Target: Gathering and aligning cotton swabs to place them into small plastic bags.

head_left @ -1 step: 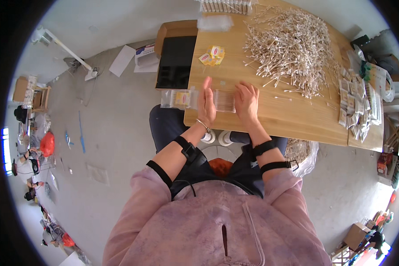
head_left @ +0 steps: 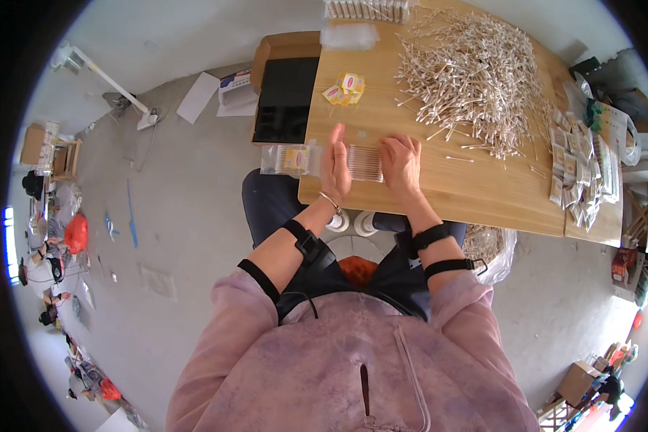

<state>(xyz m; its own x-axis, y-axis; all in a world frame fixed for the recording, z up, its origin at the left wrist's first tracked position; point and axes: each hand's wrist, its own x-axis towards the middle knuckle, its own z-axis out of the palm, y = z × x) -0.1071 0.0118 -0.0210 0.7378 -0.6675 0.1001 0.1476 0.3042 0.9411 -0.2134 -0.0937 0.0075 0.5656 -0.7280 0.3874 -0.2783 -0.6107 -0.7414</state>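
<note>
A flat row of cotton swabs (head_left: 366, 163) lies on the wooden table near its front edge, between my two hands. Flat and upright on its edge, my left hand (head_left: 336, 165) stands along the row's left end with fingers stretched out. At the right end is my right hand (head_left: 402, 162), its fingers bent and drawn together; whatever they may hold is hidden. Left of my left hand, a clear bag of swabs with a yellow label (head_left: 295, 159) reaches over the table edge. Yellow and white label cards (head_left: 345, 91) lie farther back.
A large heap of loose swabs (head_left: 475, 75) covers the back right of the table (head_left: 482, 191). Packed bags (head_left: 574, 162) are piled at the right edge. A black panel in a cardboard box (head_left: 288, 101) adjoins the left side. Clear sleeves (head_left: 349, 37) lie at the back.
The fingers of my right hand have drawn closer together at the row's right end, and its wrist has shifted slightly. My left hand stays in place.
</note>
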